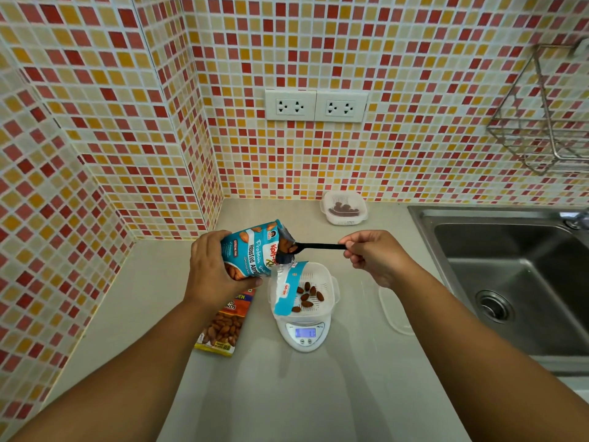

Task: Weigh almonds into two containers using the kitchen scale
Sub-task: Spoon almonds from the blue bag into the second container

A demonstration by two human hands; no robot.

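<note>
My left hand (210, 269) grips a blue bag of roasted almonds (247, 250), tipped on its side with its torn mouth facing right. My right hand (373, 253) pinches the end of a black spoon (314, 246) whose bowl is inside the bag's mouth, with almonds on it. Just below the bag, a white perforated container (322, 279) sits on a white kitchen scale (304, 336) with a lit display; several almonds (307, 295) lie in it. The bag's torn flap hangs over the container's left side. A second white container (344, 207) holding almonds stands by the back wall.
A second almond packet (223, 327), orange and yellow, lies flat left of the scale. A clear lid (395, 314) rests on the counter right of the scale. A steel sink (516, 275) fills the right side. Wall sockets (315, 106) and a wire rack (541, 116) hang on the tiled wall.
</note>
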